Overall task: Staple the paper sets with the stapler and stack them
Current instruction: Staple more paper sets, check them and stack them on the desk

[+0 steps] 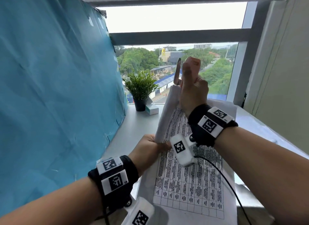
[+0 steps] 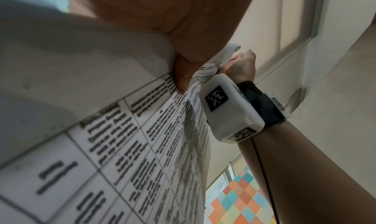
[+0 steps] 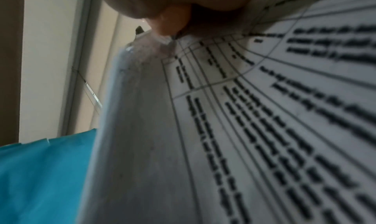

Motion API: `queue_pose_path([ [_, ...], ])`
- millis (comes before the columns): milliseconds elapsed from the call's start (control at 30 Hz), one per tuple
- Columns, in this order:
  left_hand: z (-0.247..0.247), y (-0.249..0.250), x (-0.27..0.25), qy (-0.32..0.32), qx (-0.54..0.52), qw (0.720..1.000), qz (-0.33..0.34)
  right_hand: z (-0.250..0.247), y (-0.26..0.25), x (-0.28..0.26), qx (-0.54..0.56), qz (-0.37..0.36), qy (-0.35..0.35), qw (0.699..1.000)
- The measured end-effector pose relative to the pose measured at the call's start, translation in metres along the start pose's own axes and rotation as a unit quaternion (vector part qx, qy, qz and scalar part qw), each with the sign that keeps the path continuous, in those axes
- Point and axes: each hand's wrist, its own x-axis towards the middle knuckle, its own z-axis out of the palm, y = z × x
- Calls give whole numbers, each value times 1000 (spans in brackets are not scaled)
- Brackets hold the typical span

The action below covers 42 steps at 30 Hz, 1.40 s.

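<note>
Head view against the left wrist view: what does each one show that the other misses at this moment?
Only the head view shows the stapler with its metal arm swung open at the sheets' far corner, the potted plant and the window. Only the left wrist view shows the left thumb pressing the printed page from below, and a coloured checker panel. Both show the paper set, the left hand pinching its side edge, and the right hand at the corner.
</note>
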Motion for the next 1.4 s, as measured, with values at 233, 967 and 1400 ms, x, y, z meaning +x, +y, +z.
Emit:
queue_pose_path([
  [233, -5, 3, 1, 10, -18, 1000, -9, -1, 4, 6, -14, -8, -56, 998],
  [967, -94, -11, 119, 190, 546, 807, -118, -73, 59, -72, -582, 73, -493, 642],
  [1400, -16, 2, 82, -160, 647, 739, -94, -92, 48, -10, -584, 56, -435, 683],
])
